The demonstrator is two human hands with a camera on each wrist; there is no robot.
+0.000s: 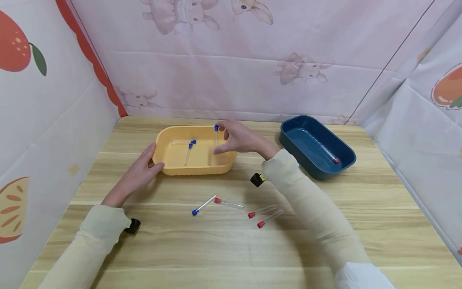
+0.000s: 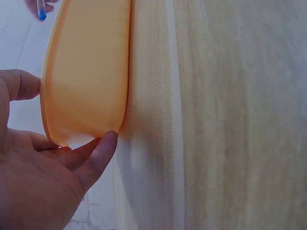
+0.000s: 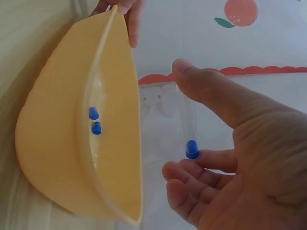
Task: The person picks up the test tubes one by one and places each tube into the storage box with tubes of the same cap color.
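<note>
Blue-capped tube (image 1: 216, 138), in the head view, is pinched lengthwise between the right hand's (image 1: 240, 138) thumb and finger over the yellow tray (image 1: 196, 171), centre-left. Two blue-capped ones lie inside; one remains on the wooden table (image 1: 180, 249), lower centre. One red-capped tube (image 1: 328, 153) lies in the blue tray (image 1: 301, 136), right; three remain out. Rabbit-print cloth (image 1: 234, 86) backs the table.

Left wrist: the left hand (image 2: 41, 179) grips the yellow tray's end, lower left; wood grain fills the right.

Right wrist: fruit-print cloth (image 3: 278, 45), upper right.
</note>
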